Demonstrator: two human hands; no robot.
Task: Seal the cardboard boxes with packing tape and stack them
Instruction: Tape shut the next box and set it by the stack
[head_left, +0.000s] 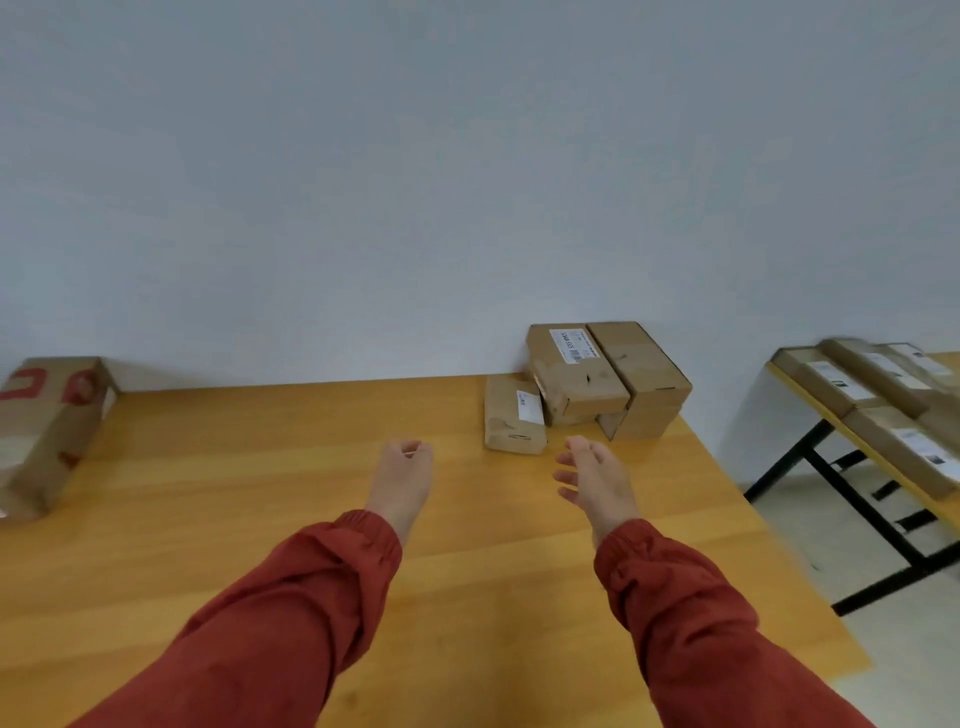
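Three brown cardboard boxes sit at the far right of the wooden table (260, 493) against the wall: a small one (511, 415) in front, a labelled one (574, 371) behind it, and a plain one (644, 379) to the right. My left hand (402, 475) hovers over the table with fingers loosely curled, holding nothing. My right hand (592, 480) reaches forward with fingers spread, just short of the small box, holding nothing. No tape is in view.
A larger cardboard box with red markings (44, 431) lies at the table's far left edge. A second table (810, 405) on black legs stands to the right across a gap of pale floor, carrying several labelled boxes (883, 395). A white wall bounds the back.
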